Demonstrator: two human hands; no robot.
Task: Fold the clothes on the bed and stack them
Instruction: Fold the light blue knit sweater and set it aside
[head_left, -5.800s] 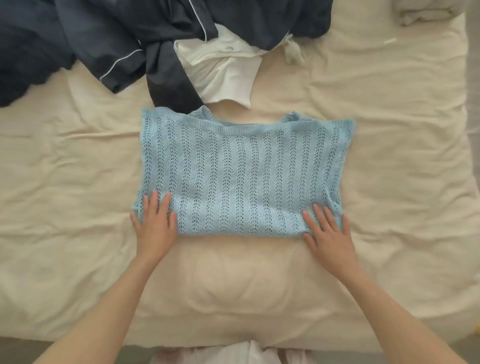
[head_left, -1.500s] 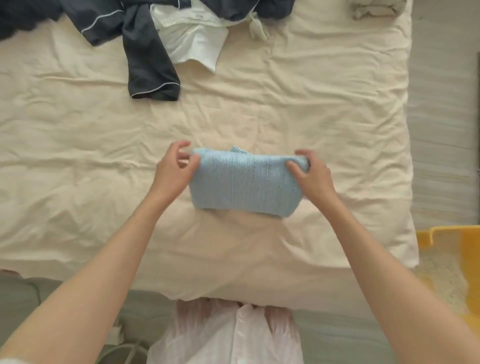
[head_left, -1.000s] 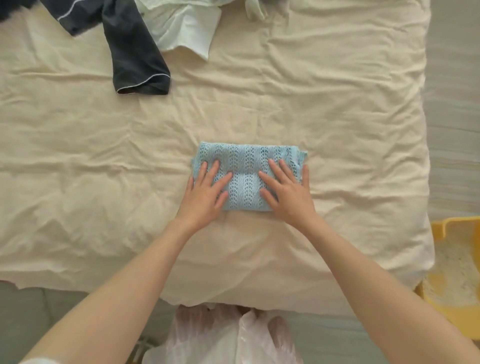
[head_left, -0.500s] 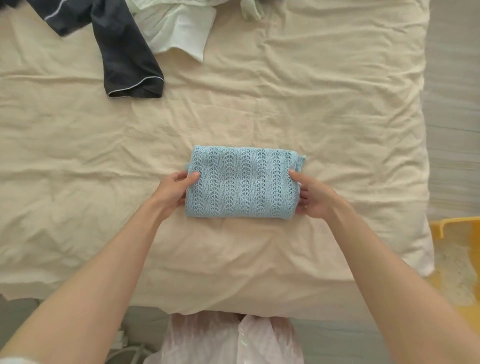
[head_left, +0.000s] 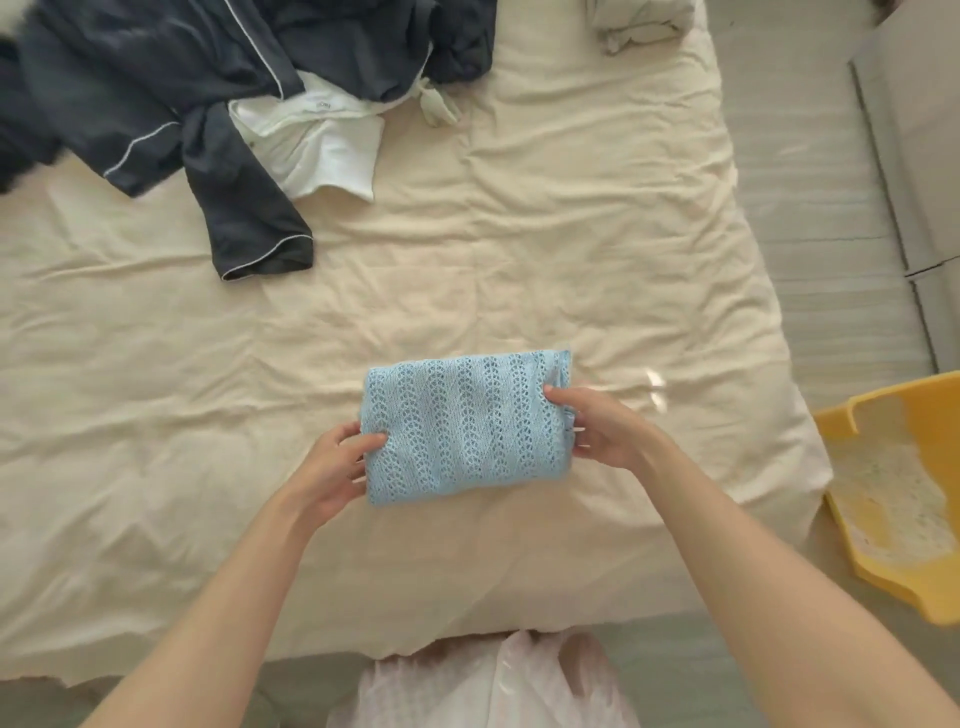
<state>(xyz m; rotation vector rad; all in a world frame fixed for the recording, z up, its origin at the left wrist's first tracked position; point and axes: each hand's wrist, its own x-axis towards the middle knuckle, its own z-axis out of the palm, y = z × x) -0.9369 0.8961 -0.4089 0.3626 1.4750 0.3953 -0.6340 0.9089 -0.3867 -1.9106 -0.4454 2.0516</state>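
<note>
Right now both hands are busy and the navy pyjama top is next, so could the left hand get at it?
Probably yes, once it lets go: the left hand grips the blue knit top, and only bare sheet lies between it and the navy pyjama top.

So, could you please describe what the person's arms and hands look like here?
Both forearms are bare, with no sleeves in view. The left hand and right hand wear no gloves, and no rings, watch or bracelets show.

Single head-worn view — wide-angle, looking forward and steeply down from the foot edge of the bed (head_left: 519, 270). Both forearms enter from below — close range.
</note>
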